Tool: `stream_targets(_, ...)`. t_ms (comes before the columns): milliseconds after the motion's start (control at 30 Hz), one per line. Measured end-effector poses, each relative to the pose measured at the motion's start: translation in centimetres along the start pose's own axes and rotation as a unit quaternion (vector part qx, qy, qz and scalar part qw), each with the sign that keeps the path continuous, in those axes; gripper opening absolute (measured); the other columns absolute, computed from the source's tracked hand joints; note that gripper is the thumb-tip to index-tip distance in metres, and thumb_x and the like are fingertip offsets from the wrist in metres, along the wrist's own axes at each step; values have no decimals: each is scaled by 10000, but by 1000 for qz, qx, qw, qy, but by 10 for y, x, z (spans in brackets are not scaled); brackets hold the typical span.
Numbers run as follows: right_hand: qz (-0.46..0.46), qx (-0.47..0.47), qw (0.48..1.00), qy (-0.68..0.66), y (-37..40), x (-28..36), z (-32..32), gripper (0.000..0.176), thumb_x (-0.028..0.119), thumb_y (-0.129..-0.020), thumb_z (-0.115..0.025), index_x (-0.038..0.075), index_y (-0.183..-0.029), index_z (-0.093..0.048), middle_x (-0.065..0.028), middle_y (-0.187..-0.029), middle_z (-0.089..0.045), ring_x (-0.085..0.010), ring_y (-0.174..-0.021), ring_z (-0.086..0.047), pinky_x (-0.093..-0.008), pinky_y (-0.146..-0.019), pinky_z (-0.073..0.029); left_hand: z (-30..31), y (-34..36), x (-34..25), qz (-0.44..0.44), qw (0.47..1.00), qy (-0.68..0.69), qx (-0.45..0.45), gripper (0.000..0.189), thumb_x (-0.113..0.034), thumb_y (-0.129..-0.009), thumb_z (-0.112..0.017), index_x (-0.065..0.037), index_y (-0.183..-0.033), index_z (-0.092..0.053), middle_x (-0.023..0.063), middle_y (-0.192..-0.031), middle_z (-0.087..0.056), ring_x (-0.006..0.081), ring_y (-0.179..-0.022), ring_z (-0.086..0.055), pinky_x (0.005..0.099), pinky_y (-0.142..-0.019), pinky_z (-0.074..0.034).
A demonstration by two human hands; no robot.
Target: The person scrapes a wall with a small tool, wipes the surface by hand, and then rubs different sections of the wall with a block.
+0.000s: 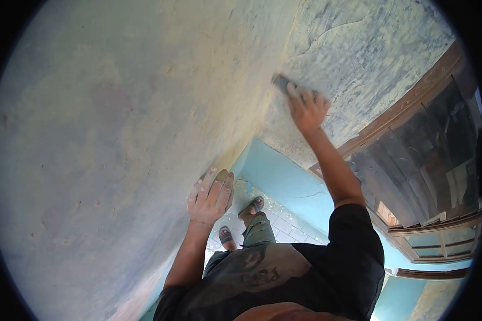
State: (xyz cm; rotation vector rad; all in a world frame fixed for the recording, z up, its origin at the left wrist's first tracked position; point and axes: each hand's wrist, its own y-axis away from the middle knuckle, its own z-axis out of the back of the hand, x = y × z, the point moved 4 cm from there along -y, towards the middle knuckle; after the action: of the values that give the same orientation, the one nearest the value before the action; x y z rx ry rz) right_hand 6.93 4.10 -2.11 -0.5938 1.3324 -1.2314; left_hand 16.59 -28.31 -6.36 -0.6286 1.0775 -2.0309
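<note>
My right hand grips a small dark sanding block, its far end sticking out past my fingers. The block lies against the patchy grey-and-yellow wall, close to the corner. Motion blurs this hand a little, and my palm hides part of the block. Lower down, my left hand rests on the pale plastered wall at the left, fingers stretched out and whitened with dust. Nothing shows in it.
A wooden window frame with dark panes runs along the right. Light-blue paint covers the wall's lower part. My sandaled feet stand on a tiled floor speckled with debris. Small pits mark the left wall.
</note>
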Motion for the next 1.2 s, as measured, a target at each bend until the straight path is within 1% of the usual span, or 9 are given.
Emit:
stream_targets(67, 121, 142, 980, -72, 107, 42, -20, 276, 236, -863, -657, 214, -1129, -732, 30, -996, -633, -211, -889, -563, -408, -775, -396, 3, 1, 5, -13, 1000, 3, 7, 223, -200, -841, -757, -252, -1058, -763, -97, -1014, -745, 153, -1123, -665, 354, -992, -400)
stream_targets(167, 139, 172, 970, -104, 102, 42, -17, 291, 210, -837, -638, 208, -1117, -718, 17, -1032, -626, -206, -946, -572, -434, -805, -426, 5, 1, 5, -26, 999, 17, 20, 222, -194, -841, -755, -246, -1057, -763, -99, -999, -746, 153, -1106, -672, 347, -989, -399)
stream_targets(267, 27, 0, 1000, 12, -44, -16, 7, 317, 274, -841, -724, 254, -1158, -728, 51, -1019, -623, -188, -918, -550, -407, -799, -340, 5, 4, 5, -23, 999, 11, 20, 211, -213, -871, -721, -246, -1078, -746, -112, -1032, -735, 126, -1141, -651, 335, -1019, -389)
stream_targets(400, -64, -56, 996, 41, -64, -25, 23, 350, 294, -850, -750, 299, -1200, -732, 75, -949, -626, -164, -864, -536, -380, -773, -295, 2, 4, 3, -19, 1000, -12, -2, 203, -232, -899, -689, -243, -1098, -730, -118, -1057, -727, 99, -1164, -638, 324, -1034, -392)
stream_targets(567, 146, 223, 957, -113, 151, 50, -15, 315, 233, -855, -627, 193, -1153, -721, -2, -1033, -627, -221, -938, -585, -427, -807, -437, 5, 8, 5, -30, 1000, -1, 1, 197, -234, -899, -692, -243, -1092, -732, -115, -1031, -726, 100, -1135, -654, 316, -1029, -393)
stream_targets(833, -38, -83, 992, 87, -97, -73, 64, 376, 412, -798, -846, 274, -1140, -771, 92, -923, -633, -142, -797, -511, -360, -771, -280, 1, 6, 3, -31, 999, 12, -13, 233, -179, -853, -717, -234, -1077, -754, -97, -1015, -751, 135, -1103, -675, 341, -1015, -393)
stream_targets(900, -9, -31, 999, 38, 3, -45, 35, 306, 326, -893, -733, 304, -1197, -743, 84, -934, -623, -143, -837, -508, -363, -754, -281, -1, 3, 3, -20, 999, -16, -34, 219, -214, -905, -663, -258, -1098, -755, -109, -949, -721, 108, -1083, -676, 334, -1003, -416)
stream_targets(1033, 132, 270, 950, -91, 176, -1, 34, 400, 195, -873, -595, 243, -1261, -680, 25, -1055, -591, -202, -956, -567, -410, -814, -425, 1, 7, 5, -39, 999, 8, -19, 214, -218, -907, -662, -259, -1091, -764, -104, -941, -721, 110, -1069, -683, 339, -1006, -413)
stream_targets(1200, 64, 1, 994, 84, -32, -94, 73, 423, 380, -845, -801, 282, -1246, -707, 70, -924, -635, -115, -825, -531, -380, -773, -301, 1, 8, 7, -45, 998, 35, -14, 234, -185, -869, -714, -225, -1094, -763, -81, -988, -759, 161, -1087, -686, 355, -1011, -383)
